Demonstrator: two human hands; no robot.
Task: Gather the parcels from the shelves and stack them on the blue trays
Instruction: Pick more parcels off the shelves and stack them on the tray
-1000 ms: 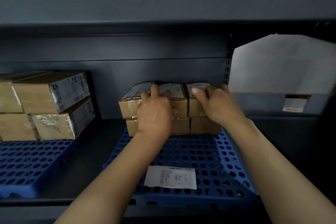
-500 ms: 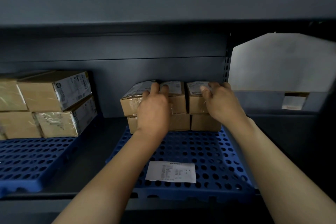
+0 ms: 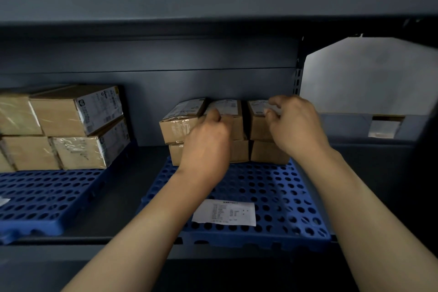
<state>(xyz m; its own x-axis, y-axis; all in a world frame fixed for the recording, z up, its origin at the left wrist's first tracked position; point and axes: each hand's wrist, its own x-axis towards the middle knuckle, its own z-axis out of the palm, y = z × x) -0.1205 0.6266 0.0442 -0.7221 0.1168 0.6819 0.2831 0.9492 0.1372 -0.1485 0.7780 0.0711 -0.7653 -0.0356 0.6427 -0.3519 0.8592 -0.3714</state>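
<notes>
Several brown taped parcels with white labels stand two layers high at the back of the middle blue perforated tray. My left hand rests against the top front edge of the middle upper parcel, fingers bent, holding nothing. My right hand hovers over the right upper parcel, fingers loosely curled and apart, with the fingertips near its label. A second stack of larger parcels sits on the left blue tray.
A white printed slip lies on the middle tray near its front. The grey shelf board above hangs low over the parcels. A slotted upright stands just right of the stack. Another box shows beyond it.
Both hands lay flat on the upper parcels, pushing them back. Now the fingers have curled and the hands have drawn slightly off the parcels; the right hand has lifted.
</notes>
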